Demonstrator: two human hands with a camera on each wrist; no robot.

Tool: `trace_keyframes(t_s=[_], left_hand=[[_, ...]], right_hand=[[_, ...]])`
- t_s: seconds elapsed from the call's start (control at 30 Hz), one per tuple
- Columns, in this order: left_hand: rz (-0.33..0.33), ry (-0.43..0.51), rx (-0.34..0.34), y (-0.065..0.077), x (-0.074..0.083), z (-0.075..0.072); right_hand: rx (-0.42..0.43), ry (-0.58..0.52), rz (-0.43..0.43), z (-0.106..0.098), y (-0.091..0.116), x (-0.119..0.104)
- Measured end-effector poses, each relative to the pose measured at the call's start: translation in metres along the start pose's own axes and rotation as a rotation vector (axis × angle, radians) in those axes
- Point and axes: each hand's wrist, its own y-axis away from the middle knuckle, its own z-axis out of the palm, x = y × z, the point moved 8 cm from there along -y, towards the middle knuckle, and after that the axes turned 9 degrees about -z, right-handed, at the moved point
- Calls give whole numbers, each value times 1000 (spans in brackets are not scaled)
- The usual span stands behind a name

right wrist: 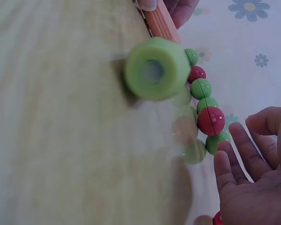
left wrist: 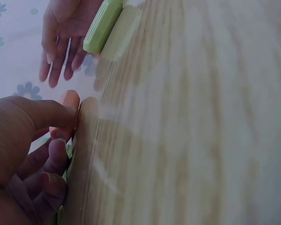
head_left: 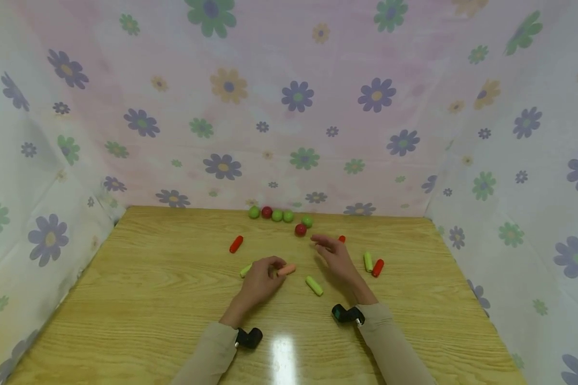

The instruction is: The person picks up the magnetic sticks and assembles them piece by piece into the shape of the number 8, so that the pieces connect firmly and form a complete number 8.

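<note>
My left hand (head_left: 261, 280) pinches an orange ridged rod (head_left: 287, 269) between thumb and fingers, low over the table. In the left wrist view the thumb and a finger press on the rod (left wrist: 71, 101). My right hand (head_left: 338, 262) hovers above the table with loosely extended fingers and holds nothing. Between the hands lies a lime-green rod (head_left: 314, 285); its hollow end (right wrist: 173, 68) faces the right wrist camera. Another lime rod (head_left: 245, 271) is partly hidden by the left hand. A red rod (head_left: 342, 239) shows behind the right hand. Just ahead of its fingertips sits a red ball (head_left: 301, 230).
Along the table's back edge stand several green balls (head_left: 276, 215) and another red ball (head_left: 267, 212). A red rod (head_left: 236, 244) lies back left. To the right, a lime rod (head_left: 368, 262) and a red rod (head_left: 378, 268) lie side by side. Flowered cloth (head_left: 279, 107) encloses the wooden table (head_left: 139, 289).
</note>
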Motion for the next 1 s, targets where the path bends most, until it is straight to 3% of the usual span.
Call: trace_keyframes(t_s=[0.27,0.47,0.67,0.83,1.0], left_hand=[[-31,110,-34,-10,-4,1],[-65,230,-47,-20,-8,3],[-14,264,-31,-29,-11,1],[-24,313,-56,-34,-15,-1],[4,310,-81,-41,-20,-3]], right_hand=[[31,6,-56,6,-31,-18],[11,55,-39,17,-48,-15],[-7,144,-108,26,-56,-14],[-71,212,-27,32,-61,-8],[-135,298,-55,37,-64,-7]])
